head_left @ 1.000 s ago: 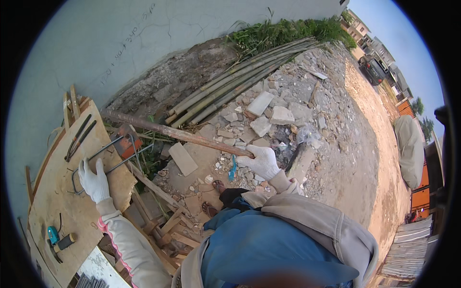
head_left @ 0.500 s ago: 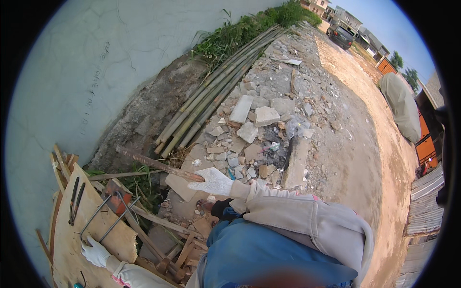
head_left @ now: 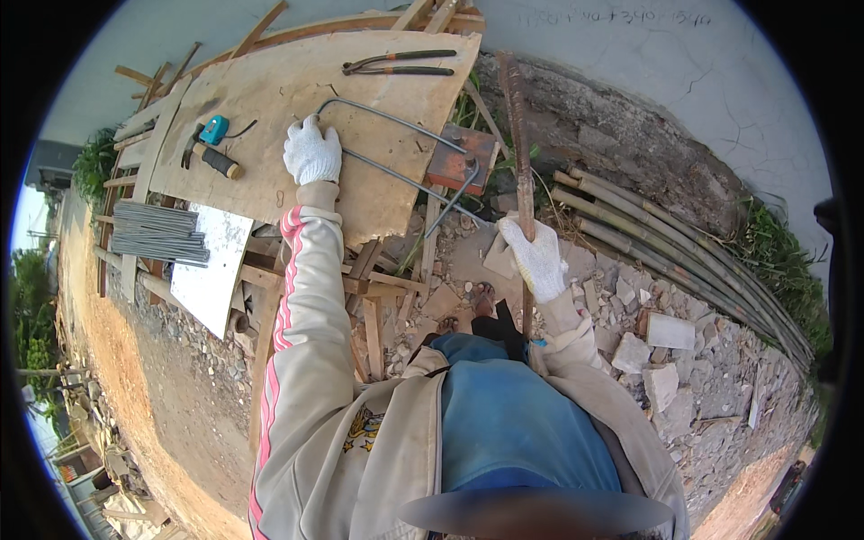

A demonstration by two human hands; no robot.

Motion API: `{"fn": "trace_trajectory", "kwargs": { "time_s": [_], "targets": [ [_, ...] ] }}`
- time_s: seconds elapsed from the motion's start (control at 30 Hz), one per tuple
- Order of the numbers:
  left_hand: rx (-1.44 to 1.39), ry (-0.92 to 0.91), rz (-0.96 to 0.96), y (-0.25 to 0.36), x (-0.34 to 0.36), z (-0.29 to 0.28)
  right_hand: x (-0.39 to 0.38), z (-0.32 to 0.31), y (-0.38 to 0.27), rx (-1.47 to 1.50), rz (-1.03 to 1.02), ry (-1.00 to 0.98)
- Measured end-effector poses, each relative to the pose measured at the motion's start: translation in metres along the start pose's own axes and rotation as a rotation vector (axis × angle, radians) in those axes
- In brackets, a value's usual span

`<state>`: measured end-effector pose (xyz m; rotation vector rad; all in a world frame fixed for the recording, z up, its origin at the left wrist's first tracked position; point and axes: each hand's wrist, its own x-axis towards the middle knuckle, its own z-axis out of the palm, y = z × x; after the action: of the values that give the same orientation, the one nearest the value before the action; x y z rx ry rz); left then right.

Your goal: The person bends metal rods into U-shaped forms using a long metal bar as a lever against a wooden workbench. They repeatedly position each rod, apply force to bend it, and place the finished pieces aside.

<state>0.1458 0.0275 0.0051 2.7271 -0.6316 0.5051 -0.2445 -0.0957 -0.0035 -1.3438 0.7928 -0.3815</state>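
My left hand (head_left: 312, 155), in a white glove, rests on a plywood board (head_left: 207, 162) with fingers curled over the end of a U-bent grey steel rod (head_left: 387, 117). The rod reaches across to a rusty reddish bending block (head_left: 450, 166) at the board's edge. My right hand (head_left: 534, 256), also gloved, is closed round a long rusty brown bar (head_left: 516, 117), which points away from me to the right of the block. Long-handled cutters (head_left: 405, 70), a hammer (head_left: 218, 160) and a teal tape measure (head_left: 212, 129) lie on the board.
Cut steel rods (head_left: 157, 232) lie on a white panel (head_left: 211, 297). Wooden scraps (head_left: 373, 333) sit below the board. Bamboo poles (head_left: 666, 252) lie along a pale wall (head_left: 684, 81), beside broken concrete (head_left: 661, 387). A dirt lane (head_left: 126, 387) runs at far left.
My view has turned left toward the board, so the bar now points up the picture. My left hand's fingers, spread a second ago, are now curled on the bent rod.
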Motion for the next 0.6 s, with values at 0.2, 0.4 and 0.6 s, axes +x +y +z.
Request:
{"fn": "trace_trajectory", "kwargs": {
  "time_s": [0.2, 0.4, 0.6],
  "targets": [
    [-0.081, -0.102, -0.146, 0.010, 0.007, -0.010, 0.033, 0.004, 0.003, 0.242, 0.228, -0.261],
    [-0.023, -0.258, -0.186, 0.006, 0.016, -0.017, 0.034, -0.014, -0.006, 0.176, 0.196, -0.336],
    [0.075, -0.311, -0.168, -0.027, 0.037, -0.003, 0.040, -0.029, 0.003, 0.141, 0.169, -0.383]
  ]
}}
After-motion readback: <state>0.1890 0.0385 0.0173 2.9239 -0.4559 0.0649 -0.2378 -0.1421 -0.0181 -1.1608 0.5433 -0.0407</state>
